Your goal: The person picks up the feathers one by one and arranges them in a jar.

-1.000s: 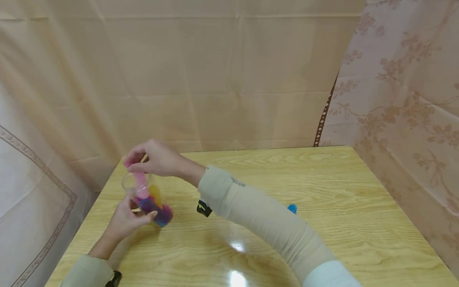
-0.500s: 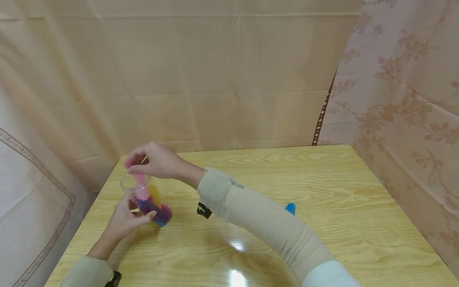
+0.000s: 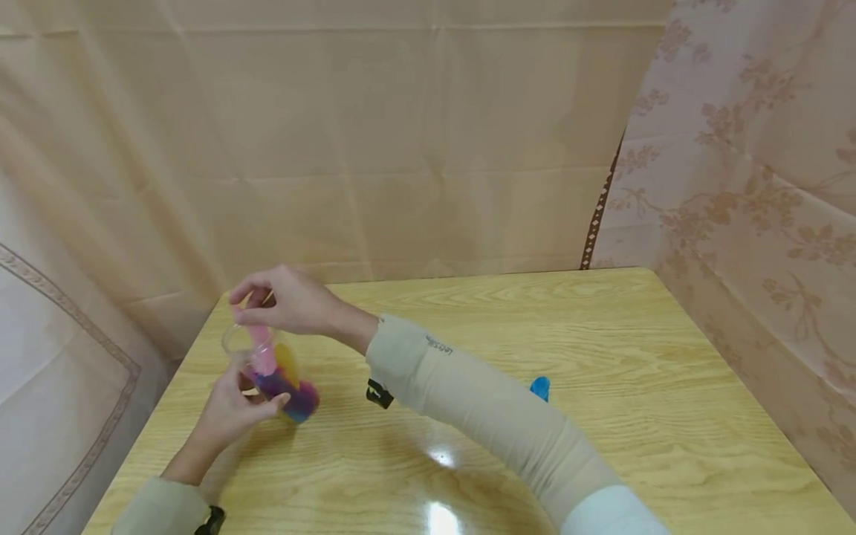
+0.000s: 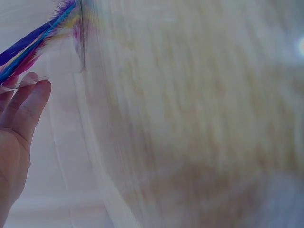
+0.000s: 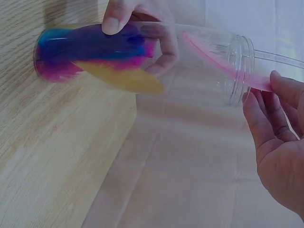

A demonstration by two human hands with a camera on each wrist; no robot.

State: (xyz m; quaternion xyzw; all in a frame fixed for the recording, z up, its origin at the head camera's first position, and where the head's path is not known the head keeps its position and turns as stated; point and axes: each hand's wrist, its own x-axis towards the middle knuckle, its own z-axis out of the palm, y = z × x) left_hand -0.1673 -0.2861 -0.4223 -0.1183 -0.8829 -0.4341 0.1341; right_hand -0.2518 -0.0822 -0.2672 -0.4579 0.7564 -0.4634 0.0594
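A tall clear jar (image 5: 199,88) with a wide mouth stands at the table's left side, held round its wall by my left hand (image 3: 230,409). Blue-purple feathers (image 5: 104,42) and a yellow feather (image 5: 123,78) lie inside it, with magenta ones low down. At the mouth, my right hand (image 3: 294,301) pinches the end of a pink feather (image 5: 206,52) between thumb and fingers. Most of that feather is inside the jar, above the others. In the left wrist view, only part of my left hand (image 4: 21,123) and the feathers (image 4: 35,45) show.
A small blue object (image 3: 540,388) lies on the wooden table (image 3: 642,334), partly hidden behind my right sleeve (image 3: 481,401); its kind is unclear. Beige cloth (image 3: 374,148) hangs behind the table, and patterned cloth (image 3: 749,186) to the right.
The head view has drifted slightly, shifting the scene a little left. Both hands keep their hold on the jar and the pink feather, with hardly any other movement.
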